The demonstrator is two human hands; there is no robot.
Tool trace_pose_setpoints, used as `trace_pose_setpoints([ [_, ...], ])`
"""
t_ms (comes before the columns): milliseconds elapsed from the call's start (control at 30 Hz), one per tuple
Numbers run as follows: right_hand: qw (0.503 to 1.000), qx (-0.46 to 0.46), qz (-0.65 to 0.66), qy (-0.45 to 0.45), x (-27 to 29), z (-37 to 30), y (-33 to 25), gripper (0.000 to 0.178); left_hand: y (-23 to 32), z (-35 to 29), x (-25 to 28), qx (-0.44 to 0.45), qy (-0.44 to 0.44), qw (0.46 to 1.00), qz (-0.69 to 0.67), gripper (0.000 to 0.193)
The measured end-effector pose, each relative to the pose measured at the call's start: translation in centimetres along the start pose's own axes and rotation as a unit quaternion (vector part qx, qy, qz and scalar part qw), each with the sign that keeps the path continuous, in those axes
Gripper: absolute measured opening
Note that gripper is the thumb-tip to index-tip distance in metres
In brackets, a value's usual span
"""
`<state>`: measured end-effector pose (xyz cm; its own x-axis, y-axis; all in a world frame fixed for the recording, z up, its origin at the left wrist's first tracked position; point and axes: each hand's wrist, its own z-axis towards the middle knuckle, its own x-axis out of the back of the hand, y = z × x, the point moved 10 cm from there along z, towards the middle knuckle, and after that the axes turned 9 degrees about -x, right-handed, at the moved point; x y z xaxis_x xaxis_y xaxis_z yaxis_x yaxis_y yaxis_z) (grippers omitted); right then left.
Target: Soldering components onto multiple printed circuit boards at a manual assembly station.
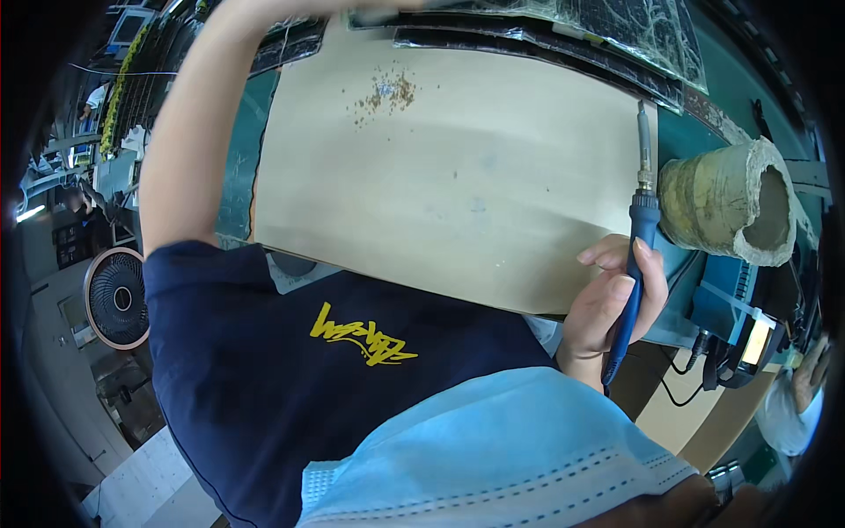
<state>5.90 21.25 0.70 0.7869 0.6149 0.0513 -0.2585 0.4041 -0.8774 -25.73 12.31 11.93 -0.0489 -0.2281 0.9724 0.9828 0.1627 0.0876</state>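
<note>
My right hand (pixel 606 304) is closed round the blue handle of a soldering iron (pixel 644 211), whose metal tip points away from me over the board's right edge. My left arm reaches up the left side and bends across the far edge of the table. Only a smeared part of my left hand (pixel 383 5) shows at the top rim, near the dark film-wrapped panels (pixel 528 48); its fingers cannot be made out. Between my arms lies a beige board (pixel 396 176), with a scatter of small brown bits (pixel 392 92) on its far left part.
Right of the iron, a thick rough-edged tube (pixel 713 202) lies on its side on the green tabletop (pixel 673 145). A blue box (pixel 722 299) with black cables stands nearer me. A round fan (pixel 118 299) is at left; another person's hand (pixel 808 378) shows at far right.
</note>
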Motion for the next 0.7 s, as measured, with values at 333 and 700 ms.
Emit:
trace_pose_setpoints([
  [333, 1.000, -0.014, -0.003, 0.004, 0.5, 0.5, 0.5, 0.037, -16.5, 11.7, -6.6, 0.066, -0.037, 0.997, -0.012, 0.065],
  [700, 0.999, -0.046, 0.005, 0.015, 0.5, 0.3, 1.2, 0.037, -21.0, 17.5, -8.5, 0.129, -0.017, 0.962, 0.240, 0.045],
])
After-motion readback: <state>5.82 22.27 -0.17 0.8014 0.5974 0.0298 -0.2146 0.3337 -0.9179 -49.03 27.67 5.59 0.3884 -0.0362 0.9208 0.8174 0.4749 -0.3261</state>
